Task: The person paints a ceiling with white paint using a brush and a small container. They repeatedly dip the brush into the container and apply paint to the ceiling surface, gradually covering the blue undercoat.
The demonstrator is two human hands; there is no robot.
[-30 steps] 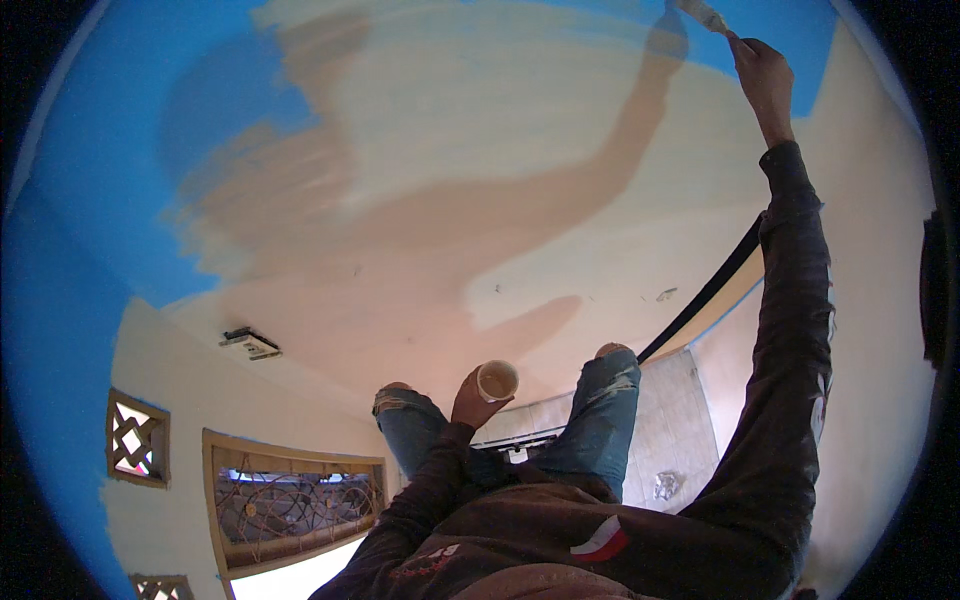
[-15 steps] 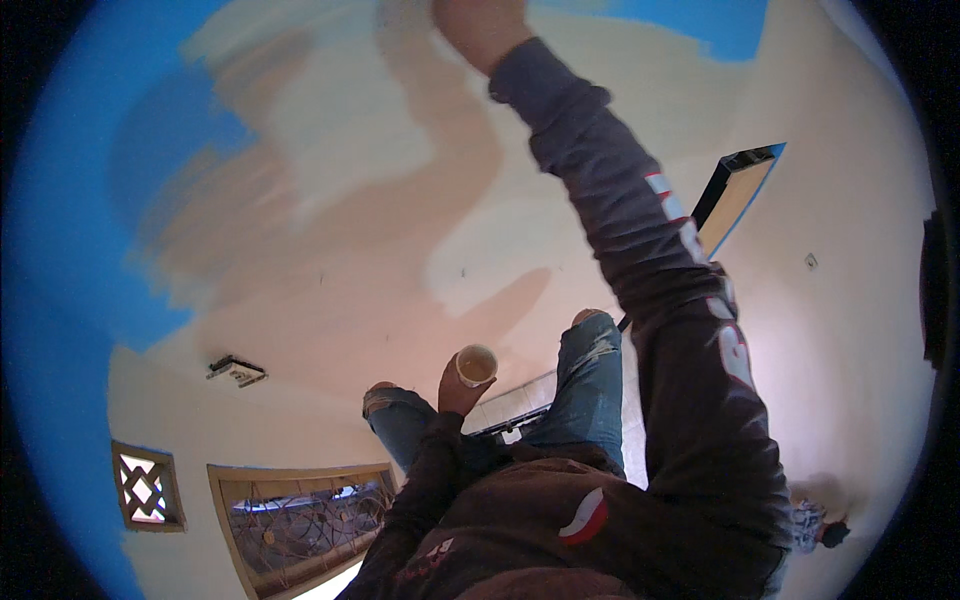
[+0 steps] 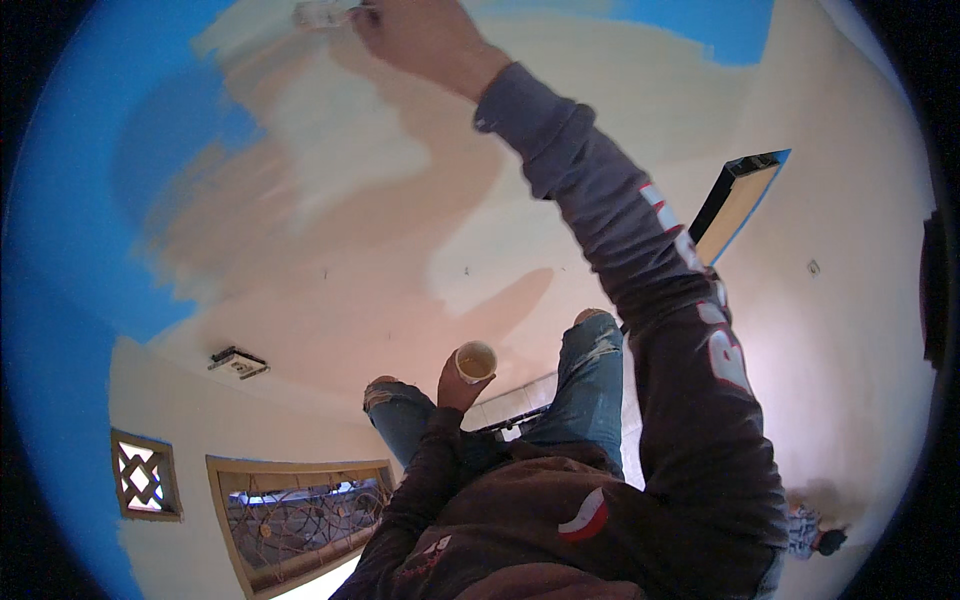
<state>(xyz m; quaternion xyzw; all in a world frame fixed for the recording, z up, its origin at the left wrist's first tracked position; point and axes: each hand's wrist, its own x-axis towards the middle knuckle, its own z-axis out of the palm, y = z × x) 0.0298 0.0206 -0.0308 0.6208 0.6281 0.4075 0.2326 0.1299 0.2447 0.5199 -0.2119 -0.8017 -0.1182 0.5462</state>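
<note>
Overhead, a paintbrush (image 3: 322, 14) is gripped in the right hand (image 3: 425, 35) at about twelve o'clock, its blurred head laid against the ceiling (image 3: 380, 260) where cream paint meets a blue area. The right arm, in a dark grey sleeve (image 3: 640, 260), is stretched up from five o'clock. Near the centre, slightly toward six o'clock, a small cup (image 3: 476, 361) of pale paint is held upright in the closed left hand (image 3: 458, 388), in front of torn blue jeans (image 3: 590, 390). A barred window (image 3: 300, 520) is seen at seven o'clock, with a small lattice vent (image 3: 146, 476) at eight o'clock beside it. A ceiling fixture (image 3: 238, 362) is mounted toward eight o'clock of the cup.
</note>
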